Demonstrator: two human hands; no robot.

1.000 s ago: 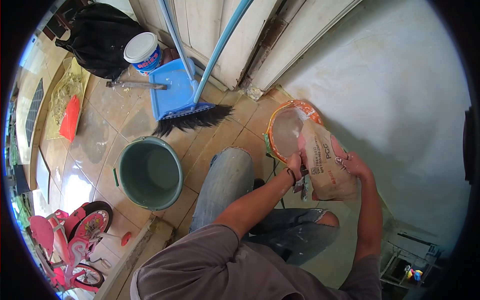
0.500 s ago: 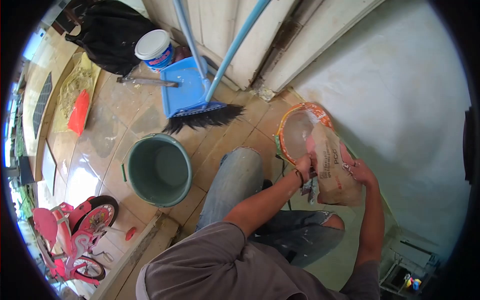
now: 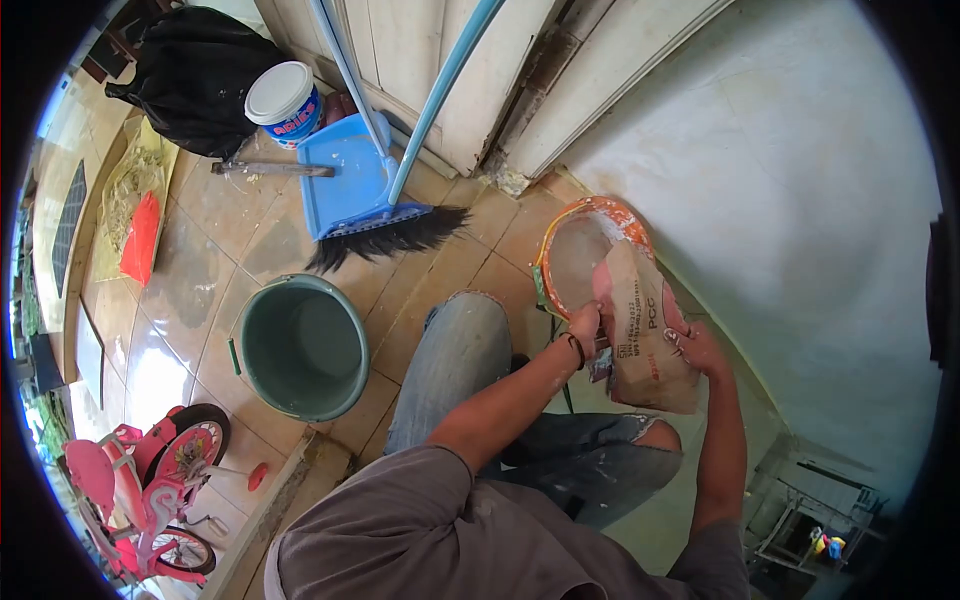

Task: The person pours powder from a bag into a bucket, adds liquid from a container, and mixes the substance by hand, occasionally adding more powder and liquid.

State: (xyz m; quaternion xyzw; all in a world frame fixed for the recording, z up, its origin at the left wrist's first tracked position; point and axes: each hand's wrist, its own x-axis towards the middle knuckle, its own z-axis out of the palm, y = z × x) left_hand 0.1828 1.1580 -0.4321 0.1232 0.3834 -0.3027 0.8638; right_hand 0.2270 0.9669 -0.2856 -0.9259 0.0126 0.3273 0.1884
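My left hand, with a dark bracelet at the wrist, grips the left edge of a brown paper cement bag printed "PCC". On the bag's other side, my right hand is closed around its edge, a ring on one finger. The bag's upper end reaches over the rim of an orange bucket, tilted toward it. Inside the bucket is a greyish, cloudy material; the bag hides part of it. The bag's mouth is not clearly visible.
A green bucket stands left of my knee. Beyond it are a blue dustpan, a broom and a white-lidded paint pail. A pink bicycle is at lower left; a pale wall rises at right.
The view has shifted slightly, so most things sit a little further left. Both hands keep hold of the cement bag, still tilted over the orange bucket's rim.
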